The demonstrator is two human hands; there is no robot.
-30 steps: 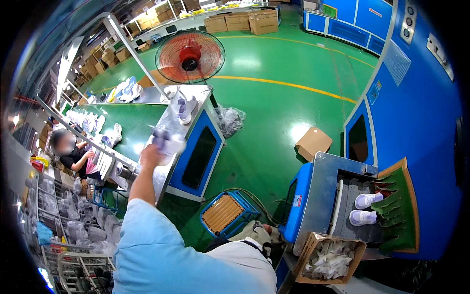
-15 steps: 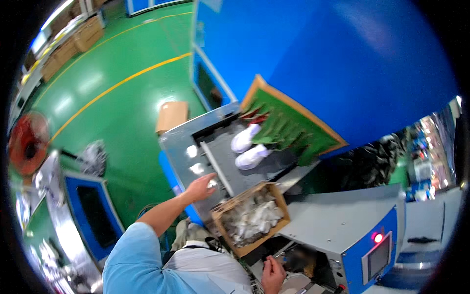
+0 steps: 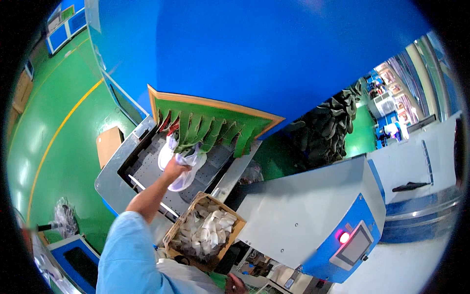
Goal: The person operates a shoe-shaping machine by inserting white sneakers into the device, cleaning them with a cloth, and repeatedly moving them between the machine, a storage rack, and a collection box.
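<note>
Closed on a white shoe (image 3: 181, 183), seemingly by the upper to spare its sole, the left hand (image 3: 176, 169) hung over the grey bed (image 3: 215, 169); I couldn't read the right hand (image 3: 236, 284).

Left of the frame's centre, a gray perforated bed (image 3: 214, 169) carries a white shoe (image 3: 167, 153); whether a second shoe (image 3: 181, 183) just beside it rests fully there is unclear. The green floor (image 3: 73, 164) bears a brown carton (image 3: 109, 147) at middle left and a plastic bag (image 3: 65, 218) at lower left.
</note>
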